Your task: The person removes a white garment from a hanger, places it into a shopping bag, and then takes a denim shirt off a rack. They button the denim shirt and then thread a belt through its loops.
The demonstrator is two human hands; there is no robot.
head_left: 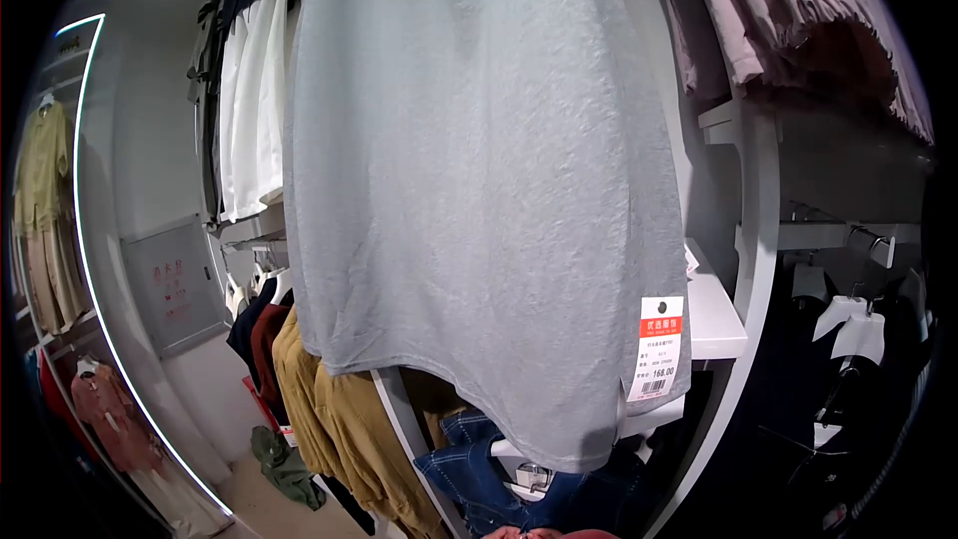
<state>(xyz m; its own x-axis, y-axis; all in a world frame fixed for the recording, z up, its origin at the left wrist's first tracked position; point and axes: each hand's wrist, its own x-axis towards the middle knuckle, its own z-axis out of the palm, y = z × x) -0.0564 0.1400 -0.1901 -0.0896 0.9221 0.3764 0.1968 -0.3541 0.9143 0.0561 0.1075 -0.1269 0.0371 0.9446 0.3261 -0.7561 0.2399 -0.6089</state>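
Note:
A large grey garment [469, 190] hangs across the middle of the view, with a white and red price tag [656, 349] at its lower right. Below its hem is a dark blue denim garment [464, 479] with pale stitching, on a white hanger [519, 469]. Slivers of fingers show at the bottom edge, just under the denim garment. They look like my left hand [504, 533] and my right hand [587, 535], close together. Nearly all of both hands is cut off by the frame, and what they hold cannot be made out.
Mustard garments [344, 429] and white clothing [256, 100] hang at the left. A lit mirror [92, 269] stands farther left. At the right are a white shelf [714, 314], pink garments [743, 0] and dark clothes on white hangers [858, 334]. Green cloth [287, 469] lies low at left.

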